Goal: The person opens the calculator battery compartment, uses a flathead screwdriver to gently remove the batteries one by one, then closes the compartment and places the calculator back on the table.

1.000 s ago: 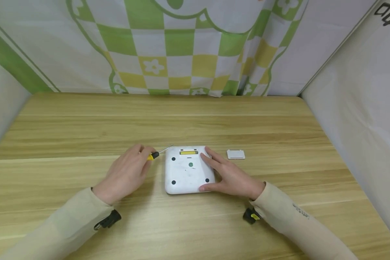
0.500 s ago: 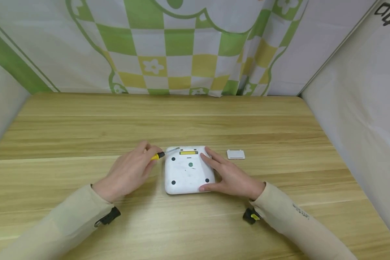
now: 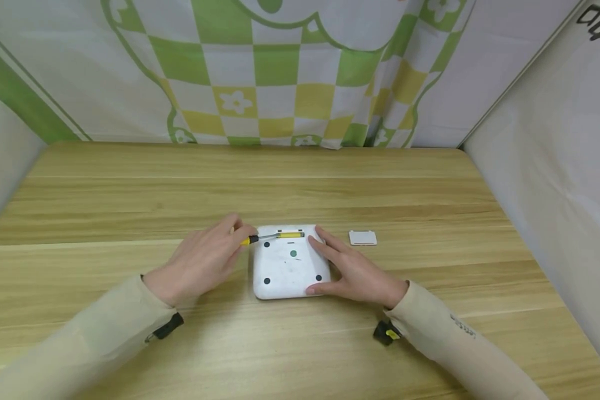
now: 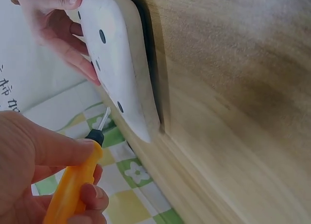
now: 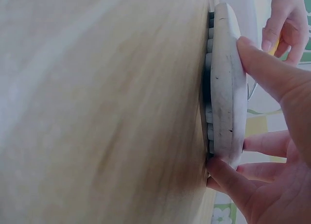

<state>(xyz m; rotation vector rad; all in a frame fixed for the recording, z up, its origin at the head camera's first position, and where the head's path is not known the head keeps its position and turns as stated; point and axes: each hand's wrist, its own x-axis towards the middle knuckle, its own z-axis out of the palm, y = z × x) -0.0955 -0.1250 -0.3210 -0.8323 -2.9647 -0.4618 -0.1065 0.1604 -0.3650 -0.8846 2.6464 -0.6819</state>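
A white calculator (image 3: 280,268) lies face down, its keys (image 5: 210,66) toward the table in the right wrist view. One yellow battery (image 3: 291,235) sits in the uncovered slot near its far edge. My left hand (image 3: 203,261) grips a flat-tipped screwdriver (image 4: 73,185) by its yellow handle, below a black collar. In the head view the metal shaft reaches over the calculator's back, its tip at the battery's left end. My right hand (image 3: 356,273) holds the calculator's right side, thumb at the near corner and fingers spread toward the far corner.
To the right of the calculator, a small white battery cover (image 3: 363,238) lies on the wooden table (image 3: 300,344). A green, white and yellow checked cloth (image 3: 280,66) hangs behind the far edge. White fabric (image 3: 570,155) flanks the right side.
My left hand has moved right with the screwdriver, bringing its tip from the calculator's far left corner to the battery slot. The right hand and the calculator have stayed put.
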